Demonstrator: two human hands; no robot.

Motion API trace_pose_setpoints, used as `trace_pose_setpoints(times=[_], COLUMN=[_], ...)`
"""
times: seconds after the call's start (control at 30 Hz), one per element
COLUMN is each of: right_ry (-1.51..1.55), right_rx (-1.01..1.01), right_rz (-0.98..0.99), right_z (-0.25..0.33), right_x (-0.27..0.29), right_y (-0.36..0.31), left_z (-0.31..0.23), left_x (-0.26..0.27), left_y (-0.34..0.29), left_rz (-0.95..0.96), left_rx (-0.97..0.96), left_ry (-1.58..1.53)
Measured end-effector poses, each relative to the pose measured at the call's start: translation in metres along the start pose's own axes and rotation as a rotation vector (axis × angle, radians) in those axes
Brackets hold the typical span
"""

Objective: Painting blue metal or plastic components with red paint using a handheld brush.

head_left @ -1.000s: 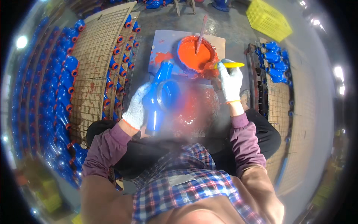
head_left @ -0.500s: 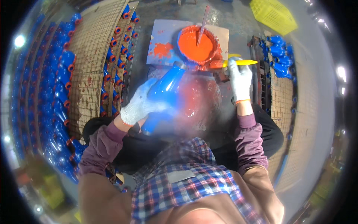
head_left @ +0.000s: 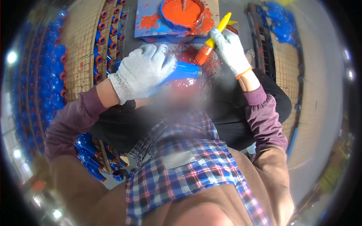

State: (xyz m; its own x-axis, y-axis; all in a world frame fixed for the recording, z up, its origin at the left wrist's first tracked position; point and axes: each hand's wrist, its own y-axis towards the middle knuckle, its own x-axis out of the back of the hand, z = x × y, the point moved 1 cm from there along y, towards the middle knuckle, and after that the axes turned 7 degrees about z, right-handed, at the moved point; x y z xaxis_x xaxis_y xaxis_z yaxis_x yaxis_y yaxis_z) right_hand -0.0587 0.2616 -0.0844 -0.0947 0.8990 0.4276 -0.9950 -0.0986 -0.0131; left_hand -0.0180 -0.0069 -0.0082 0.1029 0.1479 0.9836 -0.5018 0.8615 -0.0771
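Observation:
My left hand (head_left: 141, 71), in a white knit glove, is wrapped over a glossy blue bottle-shaped metal fitting (head_left: 184, 71). The fitting lies roughly sideways, its bare grey threaded end pointing right; its left part is mostly hidden under the glove. In my gloved right hand (head_left: 229, 49) is a paintbrush (head_left: 203, 55) with a yellow handle and an orange-red coated lower part. Its tip slants down to the left, close beside the threaded end; whether they touch I cannot tell. A bucket (head_left: 163, 18) of orange-red paint (head_left: 183, 13) stands just beyond.
Beneath the bucket lies a paint-splashed board (head_left: 141, 30). Racks at left hold many blue fittings (head_left: 56, 75) with red ends. At right, more blue fittings (head_left: 281, 24) rest on a mesh-topped rack (head_left: 284, 67). A shiny red-smeared surface (head_left: 184, 88) sits between my knees.
My left hand has turned the fitting from slanting upward to nearly level. The brush has swung from beside the bucket down to the threaded end. The whole view has shifted.

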Motion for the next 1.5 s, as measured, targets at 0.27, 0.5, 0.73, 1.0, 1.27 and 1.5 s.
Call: trace_pose_setpoints(times=[0.27, 0.5, 0.73, 1.0, 1.27, 1.5], right_ry=[-0.114, -0.089, -0.145, 0.154, 0.388, 0.547], right_rx=[0.201, 0.514, 0.552, 0.426, 0.197, 0.136], right_rz=[0.016, -0.134, -0.146, -0.105, -0.109, -0.129], right_z=[0.032, 0.045, 0.039, 0.026, 0.009, -0.007], right_x=[-0.006, -0.014, -0.019, -0.015, -0.016, -0.032], right_y=[-0.021, -0.059, -0.089, -0.109, -0.112, -0.106], left_z=[-0.001, 0.001, 0.013, 0.004, -0.057, -0.103], left_x=[0.008, 0.021, 0.003, -0.021, -0.080, -0.058], left_y=[0.003, 0.011, 0.001, -0.029, -0.066, -0.032], left_rz=[0.143, 0.318, 0.443, 0.421, -0.349, -0.481], left_rx=[-0.009, 0.105, 0.319, 0.618, 0.921, 0.487], left_ry=[0.031, -0.115, -0.594, -1.830, -2.605, -3.260])
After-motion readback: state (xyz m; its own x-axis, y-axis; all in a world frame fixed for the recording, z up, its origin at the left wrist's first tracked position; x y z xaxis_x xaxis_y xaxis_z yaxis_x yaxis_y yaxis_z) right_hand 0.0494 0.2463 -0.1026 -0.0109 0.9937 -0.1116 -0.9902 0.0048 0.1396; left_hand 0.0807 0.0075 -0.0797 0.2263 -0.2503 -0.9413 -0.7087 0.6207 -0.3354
